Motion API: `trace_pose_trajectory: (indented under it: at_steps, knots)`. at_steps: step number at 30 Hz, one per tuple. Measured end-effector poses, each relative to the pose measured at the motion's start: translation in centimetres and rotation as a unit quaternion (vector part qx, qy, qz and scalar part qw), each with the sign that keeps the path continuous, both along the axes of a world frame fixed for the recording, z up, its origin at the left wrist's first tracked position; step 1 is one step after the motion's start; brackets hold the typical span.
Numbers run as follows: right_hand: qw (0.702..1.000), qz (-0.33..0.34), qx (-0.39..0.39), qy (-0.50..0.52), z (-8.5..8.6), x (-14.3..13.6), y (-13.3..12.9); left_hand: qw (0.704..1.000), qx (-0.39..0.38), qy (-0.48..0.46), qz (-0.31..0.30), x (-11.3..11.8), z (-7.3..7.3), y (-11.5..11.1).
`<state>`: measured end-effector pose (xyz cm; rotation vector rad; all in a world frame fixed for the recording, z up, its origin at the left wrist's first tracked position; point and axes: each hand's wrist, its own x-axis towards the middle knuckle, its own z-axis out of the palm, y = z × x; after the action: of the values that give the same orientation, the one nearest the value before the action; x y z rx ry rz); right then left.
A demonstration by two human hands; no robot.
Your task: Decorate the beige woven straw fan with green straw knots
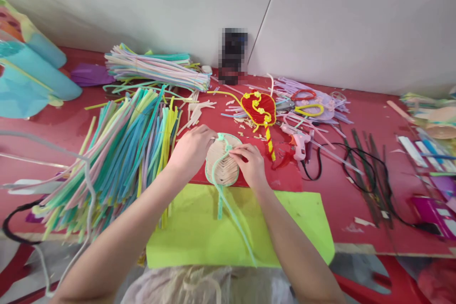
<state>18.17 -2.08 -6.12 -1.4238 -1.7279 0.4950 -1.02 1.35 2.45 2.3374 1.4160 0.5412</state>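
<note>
A small round fan of wooden sticks (221, 167) lies on the red table (342, 199), edged with pale green pipe cleaner. My left hand (190, 149) grips its left rim. My right hand (251, 164) pinches a pale green pipe cleaner (228, 199) that crosses the fan's face and trails down over a lime green sheet (199, 237). A finished red fan with yellow trim (260, 111) lies just behind.
A big heap of coloured pipe cleaners (121, 152) fills the left side, with another bundle (156, 69) behind it. A pink glue gun (299, 140) with a black cord, scissors (302, 96) and scraps lie to the right. Blue rolls (32, 71) rest at far left.
</note>
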Motion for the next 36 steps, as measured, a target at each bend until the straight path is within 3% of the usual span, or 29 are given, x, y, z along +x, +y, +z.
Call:
trace_pose_trajectory:
  at_steps: [3,5,8,13,36]
  knots:
    - [1.0,0.001,0.003,0.004,0.0,0.1,0.0,0.999,0.013,-0.022,-0.024,0.6,-1.6,3.1]
    - [1.0,0.005,0.001,0.006,0.1,0.1,-0.1,0.997,0.006,-0.021,-0.081,0.7,-2.9,4.4]
    - [1.0,0.008,-0.005,0.008,0.3,0.2,-0.1,0.989,-0.012,-0.03,-0.142,0.4,-4.6,5.4]
    - [0.999,0.01,-0.015,0.031,0.6,0.4,-0.1,0.985,-0.024,-0.091,-0.143,0.1,-6.2,5.6]
    - [1.0,0.003,-0.024,0.013,0.4,0.7,0.2,0.987,0.015,-0.129,-0.097,0.7,-7.5,5.0]
